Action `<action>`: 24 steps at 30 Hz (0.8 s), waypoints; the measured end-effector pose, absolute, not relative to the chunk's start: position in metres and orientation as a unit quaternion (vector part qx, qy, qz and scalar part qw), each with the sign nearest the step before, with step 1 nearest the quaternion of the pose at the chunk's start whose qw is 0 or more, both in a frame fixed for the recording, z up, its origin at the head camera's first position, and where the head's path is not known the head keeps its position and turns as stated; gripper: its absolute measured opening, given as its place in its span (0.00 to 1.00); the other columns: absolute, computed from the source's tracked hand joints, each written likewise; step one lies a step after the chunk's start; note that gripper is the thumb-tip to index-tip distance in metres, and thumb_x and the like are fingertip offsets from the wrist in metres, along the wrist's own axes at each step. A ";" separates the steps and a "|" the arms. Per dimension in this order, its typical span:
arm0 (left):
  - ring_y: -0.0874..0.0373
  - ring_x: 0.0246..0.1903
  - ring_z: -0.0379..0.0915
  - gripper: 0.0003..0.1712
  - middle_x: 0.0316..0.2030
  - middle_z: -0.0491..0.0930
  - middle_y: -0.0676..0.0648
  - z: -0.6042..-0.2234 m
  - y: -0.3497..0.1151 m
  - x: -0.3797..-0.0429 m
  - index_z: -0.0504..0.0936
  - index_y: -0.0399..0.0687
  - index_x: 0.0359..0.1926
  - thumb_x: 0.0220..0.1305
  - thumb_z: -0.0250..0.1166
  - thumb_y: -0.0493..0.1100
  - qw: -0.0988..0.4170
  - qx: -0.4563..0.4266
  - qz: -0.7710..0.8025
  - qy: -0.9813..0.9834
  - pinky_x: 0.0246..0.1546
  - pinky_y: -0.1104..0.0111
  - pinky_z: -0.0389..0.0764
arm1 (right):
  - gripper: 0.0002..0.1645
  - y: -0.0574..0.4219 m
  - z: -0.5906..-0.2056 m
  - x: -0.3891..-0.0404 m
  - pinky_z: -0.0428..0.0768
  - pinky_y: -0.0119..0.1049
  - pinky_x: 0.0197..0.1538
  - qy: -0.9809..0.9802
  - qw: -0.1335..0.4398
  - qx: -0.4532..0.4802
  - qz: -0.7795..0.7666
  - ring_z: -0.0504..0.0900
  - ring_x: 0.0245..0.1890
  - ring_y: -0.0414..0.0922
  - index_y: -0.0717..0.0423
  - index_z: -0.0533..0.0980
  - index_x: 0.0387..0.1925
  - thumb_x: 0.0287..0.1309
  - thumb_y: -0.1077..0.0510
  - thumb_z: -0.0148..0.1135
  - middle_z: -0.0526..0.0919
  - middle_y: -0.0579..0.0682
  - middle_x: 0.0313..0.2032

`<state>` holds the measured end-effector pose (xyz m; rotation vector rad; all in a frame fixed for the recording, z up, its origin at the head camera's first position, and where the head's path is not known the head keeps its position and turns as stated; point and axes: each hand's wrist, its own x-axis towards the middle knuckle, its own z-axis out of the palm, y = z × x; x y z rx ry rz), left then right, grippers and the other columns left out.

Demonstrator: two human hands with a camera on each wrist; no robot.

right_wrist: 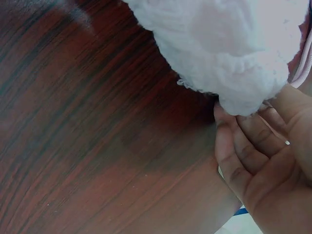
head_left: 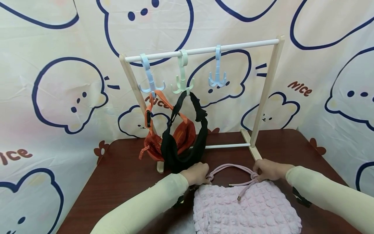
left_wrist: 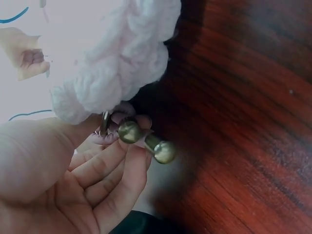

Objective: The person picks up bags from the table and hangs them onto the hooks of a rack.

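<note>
A pale pink, puffy quilted handbag (head_left: 242, 208) is at the front of the table, with a mauve cord handle (head_left: 230, 165) arching above its top edge. My left hand (head_left: 196, 174) pinches its upper left corner by the handle's end. In the left wrist view, two brass-coloured cord ends (left_wrist: 164, 152) show at those fingertips. My right hand (head_left: 267, 169) grips the upper right corner, beside the handle's knot (head_left: 253, 175). Its fingers (right_wrist: 251, 146) curl under the fluffy corner in the right wrist view, where the fingertips are partly hidden by the bag.
Behind the bag stands a wooden rack with a white bar (head_left: 201, 51). Two blue hooks (head_left: 217, 70) and a green hook (head_left: 181, 71) hang from it. An orange bag (head_left: 187, 133) and a black bag (head_left: 201, 143) hang at the left, close to my left hand. The table (head_left: 122, 182) is dark brown.
</note>
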<state>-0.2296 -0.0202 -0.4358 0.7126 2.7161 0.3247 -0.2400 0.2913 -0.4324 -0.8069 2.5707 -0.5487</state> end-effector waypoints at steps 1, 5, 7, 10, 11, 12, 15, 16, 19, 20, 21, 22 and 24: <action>0.64 0.18 0.63 0.20 0.18 0.68 0.54 -0.435 -0.020 -0.229 0.73 0.48 0.23 0.58 0.76 0.49 0.157 0.249 0.113 0.949 0.23 0.72 0.67 | 0.08 0.291 -0.432 -0.240 0.69 0.28 0.27 0.916 0.196 -0.290 -0.197 0.69 0.22 0.32 0.53 0.82 0.25 0.51 0.62 0.76 0.75 0.38 0.21; 0.64 0.19 0.65 0.18 0.19 0.70 0.53 -0.434 -0.019 -0.227 0.75 0.47 0.26 0.59 0.76 0.49 0.158 0.246 0.106 0.950 0.23 0.72 0.69 | 0.08 0.291 -0.433 -0.242 0.69 0.28 0.27 0.914 0.196 -0.298 -0.196 0.68 0.22 0.32 0.53 0.82 0.24 0.50 0.62 0.76 0.75 0.38 0.22; 0.64 0.19 0.65 0.17 0.19 0.70 0.53 -0.434 -0.019 -0.227 0.76 0.47 0.27 0.59 0.75 0.49 0.160 0.243 0.105 0.951 0.23 0.72 0.69 | 0.08 0.291 -0.434 -0.242 0.69 0.28 0.28 0.915 0.193 -0.299 -0.191 0.68 0.23 0.32 0.53 0.82 0.24 0.49 0.62 0.77 0.75 0.38 0.23; 0.64 0.19 0.65 0.17 0.19 0.70 0.53 -0.434 -0.017 -0.226 0.76 0.47 0.28 0.59 0.75 0.49 0.164 0.240 0.102 0.951 0.23 0.72 0.68 | 0.09 0.291 -0.435 -0.243 0.69 0.28 0.28 0.916 0.193 -0.298 -0.185 0.68 0.23 0.32 0.53 0.81 0.23 0.49 0.62 0.77 0.74 0.38 0.23; 0.63 0.19 0.65 0.17 0.19 0.70 0.53 -0.434 -0.016 -0.226 0.76 0.47 0.28 0.59 0.75 0.49 0.165 0.240 0.103 0.951 0.23 0.72 0.68 | 0.09 0.292 -0.435 -0.243 0.69 0.28 0.29 0.917 0.194 -0.295 -0.184 0.68 0.23 0.32 0.53 0.81 0.23 0.48 0.62 0.77 0.74 0.38 0.23; 0.63 0.19 0.65 0.17 0.19 0.70 0.53 -0.434 -0.016 -0.227 0.76 0.47 0.28 0.59 0.75 0.49 0.165 0.242 0.102 0.951 0.23 0.72 0.68 | 0.10 0.292 -0.435 -0.243 0.69 0.28 0.29 0.918 0.194 -0.294 -0.181 0.68 0.24 0.32 0.53 0.81 0.23 0.48 0.62 0.77 0.74 0.38 0.23; 0.64 0.19 0.65 0.17 0.19 0.70 0.53 -0.434 -0.015 -0.227 0.75 0.47 0.28 0.60 0.75 0.48 0.165 0.246 0.097 0.950 0.23 0.73 0.69 | 0.10 0.291 -0.434 -0.243 0.70 0.29 0.29 0.920 0.195 -0.293 -0.171 0.69 0.24 0.33 0.53 0.81 0.22 0.48 0.62 0.77 0.75 0.39 0.24; 0.64 0.19 0.65 0.17 0.19 0.70 0.53 -0.434 -0.015 -0.228 0.75 0.47 0.28 0.60 0.75 0.49 0.164 0.247 0.094 0.951 0.23 0.73 0.69 | 0.10 0.290 -0.434 -0.244 0.70 0.29 0.30 0.922 0.194 -0.291 -0.168 0.69 0.25 0.34 0.53 0.81 0.23 0.48 0.62 0.78 0.75 0.40 0.25; 0.64 0.19 0.65 0.17 0.19 0.70 0.53 -0.434 -0.016 -0.229 0.74 0.47 0.28 0.60 0.74 0.49 0.163 0.246 0.087 0.951 0.23 0.73 0.68 | 0.09 0.288 -0.434 -0.245 0.71 0.30 0.32 0.925 0.191 -0.289 -0.158 0.70 0.27 0.36 0.54 0.82 0.25 0.48 0.61 0.78 0.77 0.42 0.28; 0.64 0.19 0.64 0.18 0.19 0.70 0.53 -0.434 -0.016 -0.230 0.74 0.47 0.28 0.60 0.74 0.49 0.163 0.246 0.086 0.952 0.23 0.73 0.68 | 0.09 0.288 -0.434 -0.246 0.71 0.30 0.32 0.926 0.191 -0.285 -0.158 0.70 0.28 0.36 0.54 0.82 0.26 0.48 0.61 0.78 0.78 0.42 0.28; 0.64 0.19 0.64 0.18 0.19 0.69 0.53 -0.434 -0.016 -0.230 0.74 0.47 0.28 0.60 0.74 0.49 0.162 0.247 0.085 0.951 0.23 0.73 0.68 | 0.09 0.288 -0.434 -0.246 0.72 0.30 0.32 0.927 0.190 -0.284 -0.158 0.70 0.28 0.36 0.54 0.82 0.26 0.48 0.61 0.78 0.78 0.43 0.28; 0.64 0.19 0.64 0.18 0.19 0.69 0.53 -0.434 -0.016 -0.230 0.74 0.47 0.28 0.60 0.74 0.48 0.163 0.248 0.084 0.951 0.23 0.73 0.68 | 0.09 0.289 -0.435 -0.246 0.72 0.30 0.32 0.927 0.191 -0.278 -0.162 0.70 0.28 0.36 0.54 0.82 0.27 0.48 0.61 0.78 0.78 0.43 0.28; 0.64 0.19 0.64 0.18 0.19 0.69 0.53 -0.434 -0.015 -0.230 0.74 0.47 0.28 0.61 0.74 0.48 0.164 0.252 0.086 0.950 0.23 0.73 0.68 | 0.10 0.289 -0.436 -0.245 0.71 0.30 0.31 0.928 0.192 -0.274 -0.167 0.70 0.27 0.36 0.55 0.81 0.26 0.48 0.62 0.78 0.77 0.42 0.26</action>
